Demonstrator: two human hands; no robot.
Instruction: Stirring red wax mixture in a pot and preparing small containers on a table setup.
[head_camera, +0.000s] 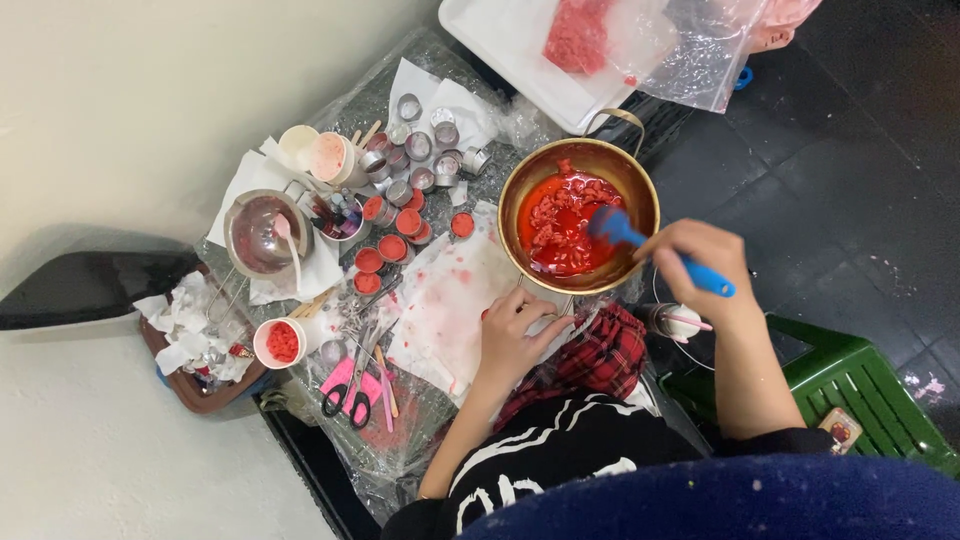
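The right hand (700, 258) grips a blue spatula (640, 245) in the brass pot (640, 190) of red melt, while the left hand (515, 335) clasps the pot's near rim, tins (420, 165) crowding left.

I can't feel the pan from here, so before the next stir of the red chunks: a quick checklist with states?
1. Right hand grips the blue spatula: ok.
2. Spatula blade is inside the round brass pan: ok.
3. Left hand steadies the pan's near rim: ok.
4. Red chunks in liquid fully melted: not ok, lumps remain.
5. Heat under the pan: cannot tell.
6. Small round filled tins stand apart from the pan: ok.
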